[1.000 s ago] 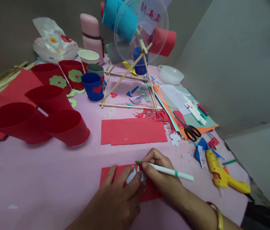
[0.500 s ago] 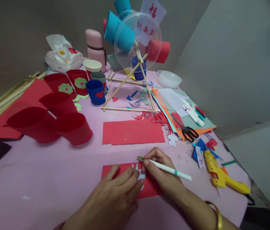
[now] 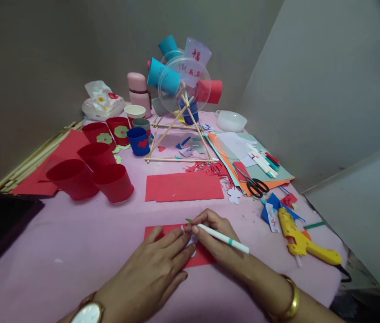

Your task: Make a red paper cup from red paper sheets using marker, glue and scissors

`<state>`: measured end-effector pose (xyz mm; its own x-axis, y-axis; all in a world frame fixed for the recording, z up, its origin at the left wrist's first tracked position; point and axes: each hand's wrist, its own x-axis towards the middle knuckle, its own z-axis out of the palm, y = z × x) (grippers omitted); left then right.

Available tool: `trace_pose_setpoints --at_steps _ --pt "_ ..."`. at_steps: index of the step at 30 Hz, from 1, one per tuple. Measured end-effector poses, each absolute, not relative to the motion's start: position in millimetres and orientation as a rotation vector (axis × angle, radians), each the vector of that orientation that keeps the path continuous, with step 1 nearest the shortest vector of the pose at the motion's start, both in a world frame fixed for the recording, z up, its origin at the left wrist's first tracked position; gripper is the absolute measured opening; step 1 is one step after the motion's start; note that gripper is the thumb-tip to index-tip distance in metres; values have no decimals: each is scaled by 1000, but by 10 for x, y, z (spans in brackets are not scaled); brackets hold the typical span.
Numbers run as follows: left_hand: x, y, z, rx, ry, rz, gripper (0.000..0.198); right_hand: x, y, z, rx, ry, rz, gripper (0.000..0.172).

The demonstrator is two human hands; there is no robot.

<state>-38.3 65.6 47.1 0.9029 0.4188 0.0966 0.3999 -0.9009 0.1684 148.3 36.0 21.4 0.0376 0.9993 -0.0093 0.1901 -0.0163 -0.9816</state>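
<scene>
My left hand (image 3: 152,273) lies flat, fingers stretched, pressing a small white paper cutout (image 3: 190,240) onto a red paper sheet (image 3: 203,255) on the pink table. My right hand (image 3: 215,235) is closed on a white marker pen (image 3: 222,237) with a green tip, the tip touching the cutout's upper edge. Most of the cutout is hidden under my fingers. A watch is on my left wrist and a gold bangle on my right.
A larger red sheet (image 3: 183,186) lies just beyond. Red cups (image 3: 112,181) stand at the left; a stick-and-cup wheel model (image 3: 181,85) at the back. Scissors (image 3: 254,184), pens (image 3: 262,161) and a yellow glue gun (image 3: 299,242) lie on the right. Walls close in behind and right.
The view has pulled back and tilted up, showing more wall and my watch. Both hands stay on the cutout; the pen tip has shifted slightly along its edge.
</scene>
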Motion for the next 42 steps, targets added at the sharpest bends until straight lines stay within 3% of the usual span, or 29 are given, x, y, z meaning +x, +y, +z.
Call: trace_pose_setpoints --at_steps 4,9,18,28,35,42 --pt "-367 630 491 2944 623 135 43 1466 419 233 -1377 -1412 1064 2" --pt "-388 612 456 2890 654 193 32 1467 474 259 -1392 -1510 1032 3" --pt "-383 551 412 2948 689 312 31 1440 493 252 -1462 -1529 982 4" --pt "-154 214 125 3084 1035 412 27 1415 448 195 -1380 -1427 1107 5" --pt "-91 129 -186 3062 1126 558 50 1390 439 251 -1449 -1413 1094 7" --pt "-59 51 -502 3013 1254 729 58 1417 436 188 -1442 -1399 1153 12"
